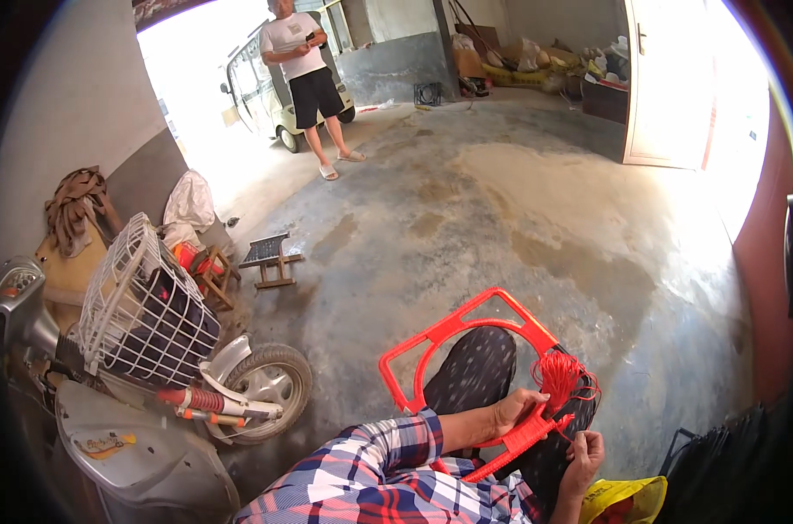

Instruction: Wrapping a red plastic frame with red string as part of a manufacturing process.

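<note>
A red plastic frame (534, 334) with a large round opening rests across my lap, over dark speckled trousers. A loose bundle of thin red cord (560, 375) lies at its right side. My left hand (520, 409) is closed on the frame's near right bar, just below the bundle; red cord appears wound round that bar. Beside it, my right hand (581, 463) has its fingers pinched together on a strand of the cord. A yellow bag (649, 493) with something red inside sits by my right forearm.
At the left stands a scooter with a white wire basket (152, 323) and a front wheel (274, 393). A small stool (274, 269) is beyond it. A person (305, 70) stands before a light-coloured vehicle (257, 96). An open white door (671, 87) is at the far right.
</note>
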{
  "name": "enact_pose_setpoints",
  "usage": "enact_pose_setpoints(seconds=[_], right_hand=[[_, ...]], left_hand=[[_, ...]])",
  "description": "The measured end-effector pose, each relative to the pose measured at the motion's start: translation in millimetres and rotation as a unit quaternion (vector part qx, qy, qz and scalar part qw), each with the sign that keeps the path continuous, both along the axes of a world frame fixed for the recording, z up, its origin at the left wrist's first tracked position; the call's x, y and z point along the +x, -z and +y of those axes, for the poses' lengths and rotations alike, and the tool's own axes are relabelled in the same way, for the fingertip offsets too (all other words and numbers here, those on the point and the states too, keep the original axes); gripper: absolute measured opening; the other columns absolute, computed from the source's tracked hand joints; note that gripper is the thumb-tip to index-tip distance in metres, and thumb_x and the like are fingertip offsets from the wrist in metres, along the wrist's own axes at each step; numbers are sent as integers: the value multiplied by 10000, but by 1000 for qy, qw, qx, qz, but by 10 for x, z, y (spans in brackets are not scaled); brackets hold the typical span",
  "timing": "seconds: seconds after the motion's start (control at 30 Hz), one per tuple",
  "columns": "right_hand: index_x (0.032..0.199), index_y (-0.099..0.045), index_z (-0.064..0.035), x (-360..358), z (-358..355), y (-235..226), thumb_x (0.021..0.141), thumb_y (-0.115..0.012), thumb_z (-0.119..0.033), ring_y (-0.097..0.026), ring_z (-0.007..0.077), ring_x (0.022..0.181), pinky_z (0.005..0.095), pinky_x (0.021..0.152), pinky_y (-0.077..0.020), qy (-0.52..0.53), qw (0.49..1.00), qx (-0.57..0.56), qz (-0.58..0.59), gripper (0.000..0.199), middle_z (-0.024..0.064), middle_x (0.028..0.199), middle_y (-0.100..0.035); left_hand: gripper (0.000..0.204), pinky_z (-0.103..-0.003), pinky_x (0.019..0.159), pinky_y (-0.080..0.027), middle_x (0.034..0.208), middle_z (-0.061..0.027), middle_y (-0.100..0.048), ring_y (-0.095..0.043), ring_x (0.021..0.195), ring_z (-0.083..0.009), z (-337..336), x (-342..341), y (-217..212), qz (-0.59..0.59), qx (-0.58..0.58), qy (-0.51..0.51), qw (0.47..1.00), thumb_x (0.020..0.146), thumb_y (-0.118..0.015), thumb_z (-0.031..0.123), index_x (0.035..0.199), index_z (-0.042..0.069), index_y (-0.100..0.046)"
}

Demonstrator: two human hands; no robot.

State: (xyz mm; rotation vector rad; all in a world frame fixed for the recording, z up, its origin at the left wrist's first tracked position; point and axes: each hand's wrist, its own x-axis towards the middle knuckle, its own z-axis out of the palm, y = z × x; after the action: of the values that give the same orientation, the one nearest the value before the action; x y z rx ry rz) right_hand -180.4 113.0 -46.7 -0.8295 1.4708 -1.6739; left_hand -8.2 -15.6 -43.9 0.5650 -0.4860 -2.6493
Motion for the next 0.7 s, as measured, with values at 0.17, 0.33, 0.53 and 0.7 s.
enact_pose_setpoints(seconds=[0.17,0.33,0.53,0.7], right_hand=[[841,-564,-63,17,-4,-49,943,-593,-136,-412,40,552,194,525,-313,5,1000,0,-3,128,-25,646,-492],[840,-566,-63,18,0,-30,943,-595,-133,-410,41,548,193,519,-312,6,1000,-3,-6,129,-25,643,-493],[839,-567,-62,13,-5,-19,943,-602,-134,-412,41,547,192,516,-315,9,1000,-4,-8,131,-26,642,-494],[848,-568,-58,2,0,-41,944,-607,-136,-433,43,553,193,514,-326,4,1000,9,2,130,-23,655,-510]], left_hand=[[398,-368,727,-583,980,-96,-690,-679,810,-217,-1,-4,-37,2,-11,7,1000,890,-615,348,1150,46,-629],[406,-374,728,-587,982,-99,-691,-680,814,-217,20,-1,-52,-5,-2,-10,1000,889,-624,346,1158,43,-624],[392,-379,719,-590,974,-96,-689,-681,806,-223,-19,9,-7,7,-7,11,1000,898,-619,337,1158,43,-625],[373,-394,732,-591,968,-92,-684,-679,801,-226,1,6,-45,-11,0,0,1000,905,-617,333,1149,51,-630]])
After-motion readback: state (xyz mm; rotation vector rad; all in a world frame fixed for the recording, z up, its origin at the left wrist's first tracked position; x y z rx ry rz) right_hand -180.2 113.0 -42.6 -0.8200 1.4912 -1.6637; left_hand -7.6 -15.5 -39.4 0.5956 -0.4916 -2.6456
